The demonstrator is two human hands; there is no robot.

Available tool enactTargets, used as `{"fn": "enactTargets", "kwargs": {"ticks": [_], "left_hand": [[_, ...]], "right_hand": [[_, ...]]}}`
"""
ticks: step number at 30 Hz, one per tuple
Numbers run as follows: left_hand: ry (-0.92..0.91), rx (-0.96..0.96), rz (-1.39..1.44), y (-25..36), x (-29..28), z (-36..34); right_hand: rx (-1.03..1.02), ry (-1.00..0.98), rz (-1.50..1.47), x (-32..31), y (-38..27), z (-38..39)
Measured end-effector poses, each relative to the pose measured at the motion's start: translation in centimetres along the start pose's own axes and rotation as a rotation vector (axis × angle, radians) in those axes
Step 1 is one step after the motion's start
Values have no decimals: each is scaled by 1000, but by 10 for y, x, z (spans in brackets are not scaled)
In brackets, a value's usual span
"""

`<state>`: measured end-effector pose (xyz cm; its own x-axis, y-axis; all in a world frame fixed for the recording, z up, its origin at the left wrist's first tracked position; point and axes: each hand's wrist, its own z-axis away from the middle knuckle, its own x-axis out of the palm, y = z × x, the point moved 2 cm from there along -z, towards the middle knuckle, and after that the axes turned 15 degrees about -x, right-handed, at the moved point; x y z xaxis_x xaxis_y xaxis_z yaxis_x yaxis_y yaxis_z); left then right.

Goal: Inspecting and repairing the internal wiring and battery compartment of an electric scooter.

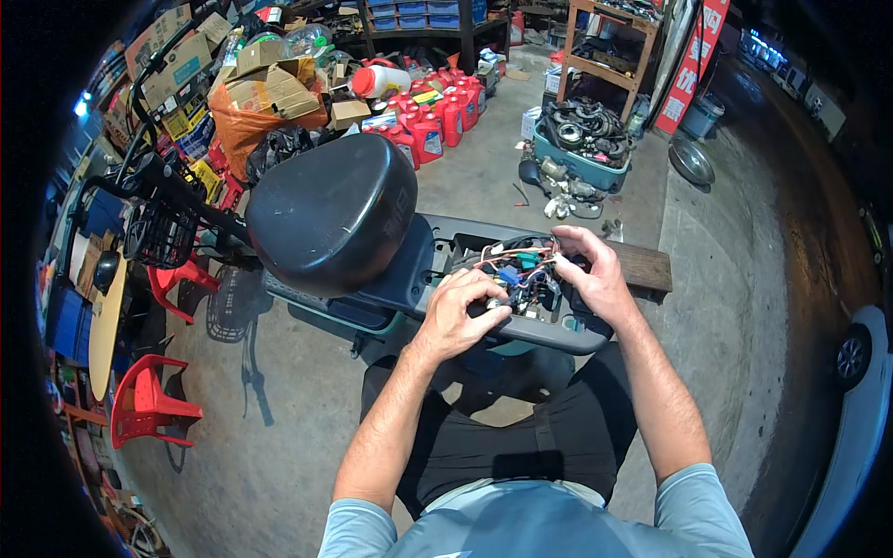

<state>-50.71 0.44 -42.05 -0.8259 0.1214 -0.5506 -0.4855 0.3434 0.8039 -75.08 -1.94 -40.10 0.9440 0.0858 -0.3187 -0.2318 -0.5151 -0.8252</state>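
Wide downward fisheye view from head height

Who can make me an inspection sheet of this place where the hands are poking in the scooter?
Surface: grey concrete floor, some parts lying on it.
Job's things: scooter with an open compartment; black seat to its left.
Clutter: red bottles, cardboard boxes, teal bin heaped with parts.
Fingers: left hand and right hand both at the wiring; exact grip unclear.
Cables: tangled wires, blue connector, green connector.
Surroundings: red chairs, road, pale car.
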Motion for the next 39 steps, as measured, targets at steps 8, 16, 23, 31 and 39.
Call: {"fn": "enactTargets", "kwargs": {"ticks": [8,16,23,31,39], "left_hand": [[29,-20,25,-3,1,1],[54,6,33,-3,2,0],[50,-10,36,-2,3,1],[88,-5,-40,0,9,-1],[85,-62,-94,5,12,-2]], "right_hand": [[-50,-83,27,-6,-4,-1],[4,9,-295,-6,9,-1],[-8,41,-105,-8,5,0],[36,-15,-110,-9,0,1],[-6,-46,-73,-10,-6,2]]}}
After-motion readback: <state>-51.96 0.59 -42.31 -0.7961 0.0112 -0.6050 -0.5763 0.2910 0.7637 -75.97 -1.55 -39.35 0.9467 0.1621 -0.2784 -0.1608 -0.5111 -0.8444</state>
